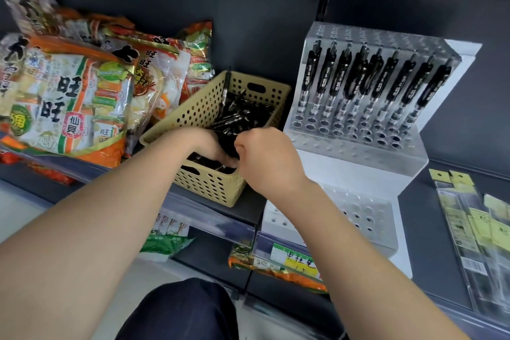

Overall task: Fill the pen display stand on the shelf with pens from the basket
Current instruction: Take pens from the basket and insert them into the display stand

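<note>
Dipping into yellow basket (198, 110) of black pens (245, 116) to gather stock: left grip (209, 146) buried among pens, right grip (266, 159) curled above them, hold impossible to tell. Just right, pen display stand (358, 152), far row filled, near holes empty.

Both bare forearms reach forward, hands nearly touching. The left hand (211, 146) dips palm-down, fingertips hidden; the right hand (266, 159) shows its back, fingers curled under.
</note>
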Motion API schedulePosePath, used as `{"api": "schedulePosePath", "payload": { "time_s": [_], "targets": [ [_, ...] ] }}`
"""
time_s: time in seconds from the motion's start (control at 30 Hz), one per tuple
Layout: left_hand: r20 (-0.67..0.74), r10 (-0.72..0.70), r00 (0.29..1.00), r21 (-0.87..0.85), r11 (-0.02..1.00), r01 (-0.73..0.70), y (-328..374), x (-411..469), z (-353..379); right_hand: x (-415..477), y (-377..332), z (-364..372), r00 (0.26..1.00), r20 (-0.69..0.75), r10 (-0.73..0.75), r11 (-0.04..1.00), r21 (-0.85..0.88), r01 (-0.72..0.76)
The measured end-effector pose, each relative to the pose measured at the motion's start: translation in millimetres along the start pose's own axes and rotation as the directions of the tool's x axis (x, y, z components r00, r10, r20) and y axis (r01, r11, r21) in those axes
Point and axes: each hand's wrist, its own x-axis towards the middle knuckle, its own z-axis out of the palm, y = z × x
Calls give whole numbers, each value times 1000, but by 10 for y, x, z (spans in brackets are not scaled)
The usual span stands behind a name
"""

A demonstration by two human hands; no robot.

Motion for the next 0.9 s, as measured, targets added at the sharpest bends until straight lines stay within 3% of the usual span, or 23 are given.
{"api": "schedulePosePath", "payload": {
  "time_s": [0.1,0.2,0.27,0.47,0.57,0.63,0.7,0.73,0.8,0.83,0.9],
  "targets": [
    [21,-75,997,39,996,74,-75,247,102,-4,-4,-29,1000,11,9,1000,20,-9],
    [-72,-140,988,-93,987,133,-122,313,102,-13,-6,-40,1000,10,14,1000,25,-14],
    [-156,-136,978,-184,977,107,-110,294,79,-21,1,-51,1000,5,18,999,38,-18],
    [-150,-97,984,-380,924,33,-108,333,92,-30,17,-56,1000,1,22,998,56,-22],
    [-188,-89,978,-726,684,-77,-182,358,42,-32,18,-59,1000,3,25,997,67,-25],
    [-250,-84,965,-836,522,-171,-218,342,16,-32,24,-58,1000,5,16,997,70,-16],
    [-312,-130,941,-871,435,-229,-224,338,4,-32,34,-46,1000,-6,5,998,65,-5],
    [-335,-155,930,-854,468,-229,-213,338,7,-34,36,-41,1000,-12,2,998,64,-2],
    [-332,-140,933,-715,683,-152,-176,353,41,-41,39,-36,1000,-15,6,998,63,-5],
    [-297,-115,948,-609,788,-95,-150,353,58,-42,41,-40,1000,-13,12,998,64,-12],
    [-217,-91,972,-433,901,-12,-81,322,79,-40,40,-51,1000,-3,25,998,66,-24]
  ]
}}
